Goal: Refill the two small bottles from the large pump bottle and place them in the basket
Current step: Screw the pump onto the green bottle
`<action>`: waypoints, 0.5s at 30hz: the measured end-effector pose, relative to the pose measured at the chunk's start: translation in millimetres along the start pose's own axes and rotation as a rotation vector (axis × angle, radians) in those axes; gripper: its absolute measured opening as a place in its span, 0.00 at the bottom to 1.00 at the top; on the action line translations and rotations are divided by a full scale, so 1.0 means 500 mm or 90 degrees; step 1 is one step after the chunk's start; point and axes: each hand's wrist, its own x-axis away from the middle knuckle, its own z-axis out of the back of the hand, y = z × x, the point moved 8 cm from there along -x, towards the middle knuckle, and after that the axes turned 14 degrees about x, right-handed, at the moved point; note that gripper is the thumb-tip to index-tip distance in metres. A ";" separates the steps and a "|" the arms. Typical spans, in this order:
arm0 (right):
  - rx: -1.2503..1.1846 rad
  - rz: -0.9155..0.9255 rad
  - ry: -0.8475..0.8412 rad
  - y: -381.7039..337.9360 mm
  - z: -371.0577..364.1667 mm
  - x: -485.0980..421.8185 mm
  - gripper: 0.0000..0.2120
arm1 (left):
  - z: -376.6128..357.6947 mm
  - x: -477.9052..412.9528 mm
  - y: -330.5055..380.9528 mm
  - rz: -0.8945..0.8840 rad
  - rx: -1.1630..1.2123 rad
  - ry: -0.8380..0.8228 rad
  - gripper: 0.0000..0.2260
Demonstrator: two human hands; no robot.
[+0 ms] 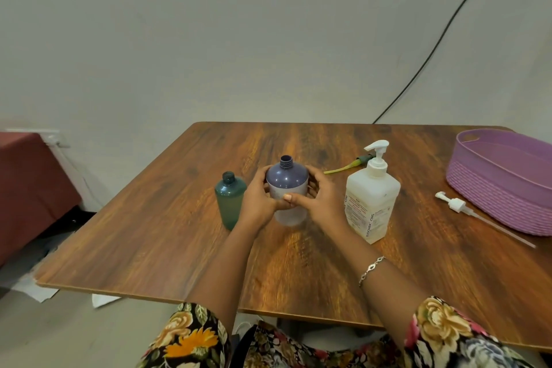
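A small purple bottle [287, 179] with an uncapped threaded neck stands upright at the table's middle. My left hand [259, 199] and my right hand [321, 202] wrap around its body from both sides, thumbs meeting in front. Just left of it stands a small green bottle [229, 200], also uncapped, free of my hands. The large white pump bottle [372, 203] stands upright to the right, pump head attached. The purple basket [501, 182] sits at the far right edge with nothing visible inside.
A loose white pump with a long dip tube [457, 205] lies on the wooden table [179, 233] in front of the basket. A yellow-green pump piece [346, 167] lies behind the pump bottle. A black cable [433, 48] runs down the wall.
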 end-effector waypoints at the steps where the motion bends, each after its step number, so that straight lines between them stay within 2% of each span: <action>1: 0.004 -0.003 0.000 0.006 -0.003 -0.004 0.31 | 0.001 -0.004 -0.007 0.005 -0.005 0.008 0.31; 7: 0.005 -0.010 0.001 0.037 -0.018 -0.017 0.29 | 0.002 -0.017 -0.039 0.021 -0.040 0.020 0.30; 15: -0.001 -0.027 0.000 0.063 -0.041 -0.016 0.31 | 0.012 -0.025 -0.059 0.020 -0.079 0.005 0.33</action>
